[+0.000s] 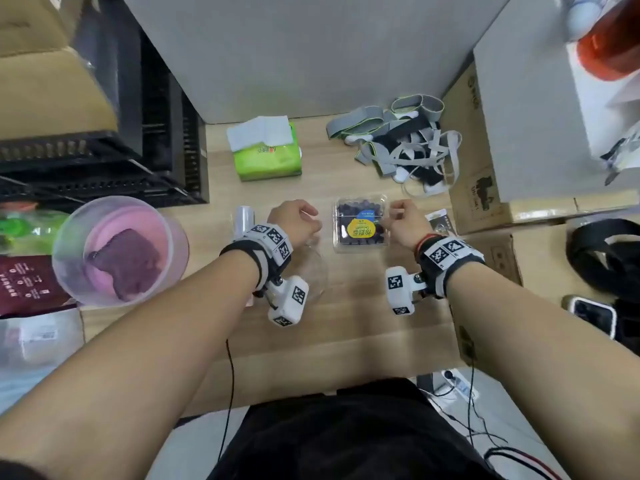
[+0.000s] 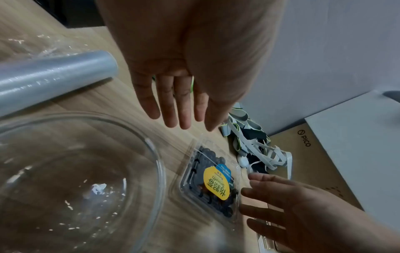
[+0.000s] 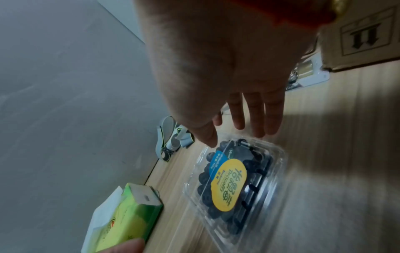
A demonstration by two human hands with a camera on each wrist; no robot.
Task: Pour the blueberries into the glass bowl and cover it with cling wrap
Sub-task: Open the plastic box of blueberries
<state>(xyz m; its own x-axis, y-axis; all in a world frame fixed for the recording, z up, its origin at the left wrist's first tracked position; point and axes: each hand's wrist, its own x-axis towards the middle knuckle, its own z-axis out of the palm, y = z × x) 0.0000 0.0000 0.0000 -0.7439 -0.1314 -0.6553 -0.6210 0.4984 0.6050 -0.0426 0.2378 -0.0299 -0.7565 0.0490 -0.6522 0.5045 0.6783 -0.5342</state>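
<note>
A clear clamshell box of blueberries [image 1: 360, 225] with a yellow label lies closed on the wooden table. My left hand [image 1: 298, 220] hovers just left of it and my right hand [image 1: 405, 220] just right of it. Both hold nothing. In the left wrist view the left hand [image 2: 179, 109] has straight fingers above the table, beyond the box [image 2: 214, 184]. In the right wrist view the right hand [image 3: 244, 119] reaches over the box's far end [image 3: 233, 184]. The empty glass bowl [image 2: 160, 171] sits under my left wrist, with the cling wrap roll [image 2: 54, 75] to its left.
A green tissue pack [image 1: 265, 150] and a heap of grey straps [image 1: 401, 147] lie at the back of the table. Cardboard boxes [image 1: 485, 188] stand on the right. A pink plastic tub [image 1: 117, 251] and a black crate [image 1: 104, 161] are on the left.
</note>
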